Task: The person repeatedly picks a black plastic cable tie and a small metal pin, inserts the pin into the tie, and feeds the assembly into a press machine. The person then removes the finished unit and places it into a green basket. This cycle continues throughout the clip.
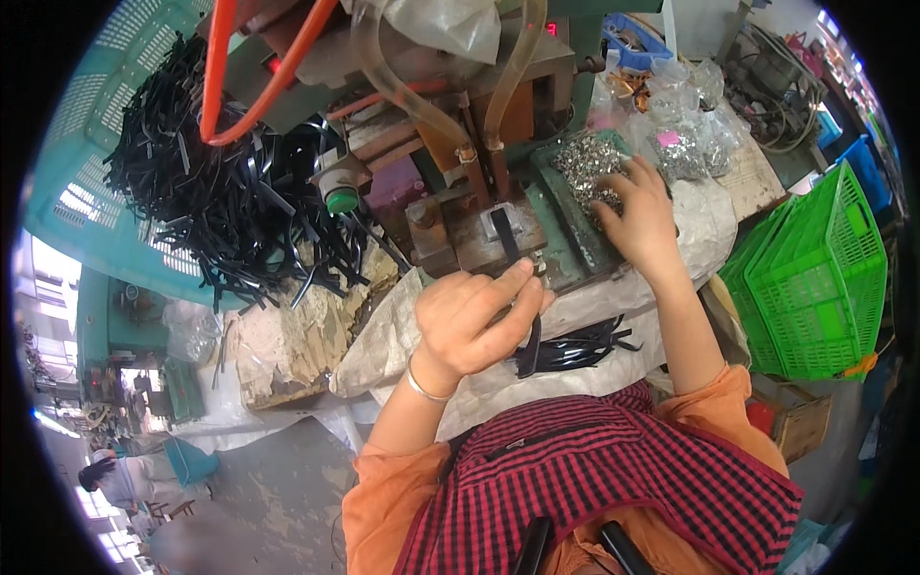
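Note:
My left hand point(474, 316) is closed, its fingers pinching a thin black strap point(503, 233). One end of that strap lies on the small metal block point(470, 251) of a press, beneath two upright rods. Its other end hangs below my fingers. My right hand point(640, 213) has its fingers spread at the edge of a pile of small shiny metal pieces point(586, 163) in a green tray point(558, 206). I see nothing held between those fingers. A bunch of black straps point(575, 347) lies on the pale cloth just below my hands.
At the left, a big heap of black straps point(220, 192) spills from a teal basket point(91, 230). Orange tubing point(213, 96) and a green button point(341, 200) sit by the press. Plastic bags of metal parts point(685, 144) stand at the right, beyond green crates point(815, 278).

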`<state>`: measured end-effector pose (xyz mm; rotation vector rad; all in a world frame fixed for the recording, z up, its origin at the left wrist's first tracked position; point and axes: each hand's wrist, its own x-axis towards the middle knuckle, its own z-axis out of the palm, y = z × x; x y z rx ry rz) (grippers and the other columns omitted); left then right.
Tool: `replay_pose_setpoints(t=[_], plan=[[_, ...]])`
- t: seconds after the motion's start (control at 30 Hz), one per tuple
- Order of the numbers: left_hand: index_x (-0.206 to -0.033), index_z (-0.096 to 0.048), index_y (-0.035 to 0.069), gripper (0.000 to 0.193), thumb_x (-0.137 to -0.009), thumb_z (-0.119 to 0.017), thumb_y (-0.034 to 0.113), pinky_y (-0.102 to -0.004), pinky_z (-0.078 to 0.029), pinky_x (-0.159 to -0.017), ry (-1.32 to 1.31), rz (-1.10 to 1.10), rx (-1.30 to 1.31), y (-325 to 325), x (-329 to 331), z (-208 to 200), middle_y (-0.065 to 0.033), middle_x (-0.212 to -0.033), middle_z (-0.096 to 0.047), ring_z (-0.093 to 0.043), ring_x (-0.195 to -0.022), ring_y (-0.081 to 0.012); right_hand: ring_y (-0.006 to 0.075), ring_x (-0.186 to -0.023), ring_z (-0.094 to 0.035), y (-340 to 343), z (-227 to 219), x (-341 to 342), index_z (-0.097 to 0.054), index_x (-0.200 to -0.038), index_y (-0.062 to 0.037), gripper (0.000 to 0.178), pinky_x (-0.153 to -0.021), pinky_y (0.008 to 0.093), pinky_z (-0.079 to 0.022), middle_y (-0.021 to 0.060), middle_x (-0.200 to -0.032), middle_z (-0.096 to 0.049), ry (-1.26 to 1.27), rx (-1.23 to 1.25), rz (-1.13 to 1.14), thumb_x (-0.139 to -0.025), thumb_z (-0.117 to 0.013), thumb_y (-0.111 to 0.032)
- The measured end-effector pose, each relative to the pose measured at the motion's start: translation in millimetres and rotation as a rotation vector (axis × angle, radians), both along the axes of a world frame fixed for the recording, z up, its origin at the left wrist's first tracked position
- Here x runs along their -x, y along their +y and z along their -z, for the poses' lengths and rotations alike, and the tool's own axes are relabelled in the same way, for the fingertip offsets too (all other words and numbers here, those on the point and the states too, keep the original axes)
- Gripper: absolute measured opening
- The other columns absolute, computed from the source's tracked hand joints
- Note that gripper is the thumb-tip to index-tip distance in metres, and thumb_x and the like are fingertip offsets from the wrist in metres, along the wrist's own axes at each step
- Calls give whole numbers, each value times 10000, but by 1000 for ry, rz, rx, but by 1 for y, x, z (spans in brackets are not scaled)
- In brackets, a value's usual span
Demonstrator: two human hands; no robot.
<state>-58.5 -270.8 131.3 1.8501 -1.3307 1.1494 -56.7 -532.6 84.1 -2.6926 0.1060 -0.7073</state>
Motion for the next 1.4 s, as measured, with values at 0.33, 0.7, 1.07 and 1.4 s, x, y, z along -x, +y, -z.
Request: replay_pose_setpoints(t=[0.33, 0.7, 1.07, 1.4], plan=[[-1005, -748, 89, 281, -743, -847, 104, -267, -477, -503, 164, -44, 39, 7, 18, 0, -115, -1085, -758, -668, -639, -159, 368, -1197, -624, -11, 34, -16, -769, -987, -60, 171, -1018, 450, -489, 163, -1161, -714, -246, 24, -26, -834, -746, -132], [-971, -723, 40, 200, -796, -737, -56, -344, -546, -700, 273, -625, 416, 155, 26, -12, -121, -974, -734, -698, -798, -277, 196, -1127, -647, -63, 63, -15, -692, -1250, -12, 304, -1004, 319, -488, 122, -1210, -704, -110, -769, -56, -1019, -638, -203], [-798, -676, 60, 61, -769, -625, 42, -417, -540, -730, 404, -1230, -289, 262, -70, 134, -103, -868, -637, -660, -847, -300, 197, -1168, -637, -58, 62, -6, -654, -1280, 11, 322, -1030, 321, -473, 118, -1245, -689, -57, -623, -50, -1048, -596, -205], [-1112, -721, 30, 265, -873, -688, 140, -419, -550, -795, 686, -968, 124, 218, -49, 82, -157, -1043, -734, -700, -949, -361, 154, -1001, -674, 57, -30, -1, -718, -1129, 0, 210, -920, 300, -521, 79, -1069, -737, -107, -809, -391, -920, -707, -19]])
